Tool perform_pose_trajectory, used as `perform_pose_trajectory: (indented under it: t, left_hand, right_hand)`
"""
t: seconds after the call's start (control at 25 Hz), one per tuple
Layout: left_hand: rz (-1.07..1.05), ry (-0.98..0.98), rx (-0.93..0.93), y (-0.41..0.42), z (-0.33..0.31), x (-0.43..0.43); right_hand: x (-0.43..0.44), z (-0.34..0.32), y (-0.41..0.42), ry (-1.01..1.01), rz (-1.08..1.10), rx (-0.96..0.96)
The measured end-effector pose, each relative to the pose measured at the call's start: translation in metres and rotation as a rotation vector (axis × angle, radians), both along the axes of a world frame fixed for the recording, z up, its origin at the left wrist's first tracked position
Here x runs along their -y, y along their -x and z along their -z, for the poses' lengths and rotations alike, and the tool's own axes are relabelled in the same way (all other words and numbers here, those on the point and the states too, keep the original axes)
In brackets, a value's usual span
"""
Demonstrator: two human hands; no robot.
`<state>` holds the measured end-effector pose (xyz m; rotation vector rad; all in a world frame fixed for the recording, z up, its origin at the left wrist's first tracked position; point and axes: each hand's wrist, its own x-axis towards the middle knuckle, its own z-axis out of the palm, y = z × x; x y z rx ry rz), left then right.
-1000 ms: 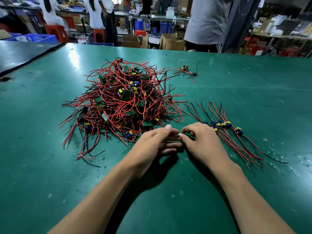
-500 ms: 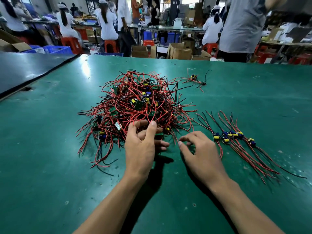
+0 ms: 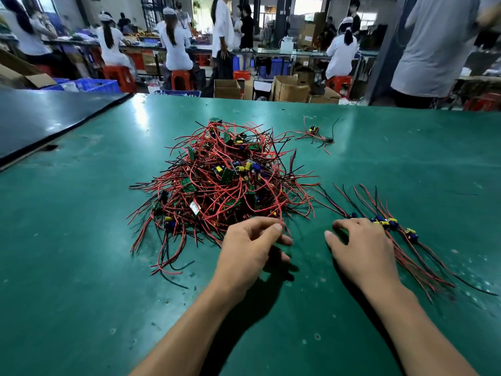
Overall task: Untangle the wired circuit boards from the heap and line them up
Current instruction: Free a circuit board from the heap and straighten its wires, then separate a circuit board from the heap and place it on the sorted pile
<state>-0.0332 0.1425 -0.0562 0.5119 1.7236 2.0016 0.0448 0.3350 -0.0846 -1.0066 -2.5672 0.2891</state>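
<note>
A heap of small green circuit boards [image 3: 230, 180] tangled in red and black wires lies in the middle of the green table [image 3: 81, 267]. My left hand [image 3: 252, 248] is at the heap's near edge, fingers curled, thumb and forefinger pinching a red wire. To the right, several untangled boards [image 3: 390, 223] lie side by side in a row, their wires trailing towards me. My right hand [image 3: 360, 251] rests on the table with loosely bent fingers, its fingertips touching the left end of that row. It holds nothing.
One stray wired board [image 3: 314, 130] lies apart behind the heap. A dark table [image 3: 40, 118] adjoins on the left. A person in a grey shirt [image 3: 433, 50] stands at the far right edge. Cardboard boxes [image 3: 290, 90] and seated workers are beyond.
My hands, close together a second ago, have parted. The left went to the heap's near edge and took a wire. The right moved right to the row of boards.
</note>
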Motion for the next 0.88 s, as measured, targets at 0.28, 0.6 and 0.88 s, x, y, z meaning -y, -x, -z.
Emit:
perform_pose_trajectory:
  t: [0.28, 0.6, 0.88]
  left_hand:
    - [0.516, 0.07, 0.093, -0.014, 0.003, -0.005]
    - [0.543, -0.033, 0.298, -0.011, 0.002, -0.005]
    - [0.382, -0.042, 0.409, 0.0, 0.002, -0.008]
  right_hand:
    - [0.029, -0.007, 0.004, 0.388, -0.425, -0.449]
    - [0.045, -0.019, 0.007, 1.064, -0.478, -0.783]
    - [0.04, -0.032, -0.003, 1.681, -0.658, -0.478]
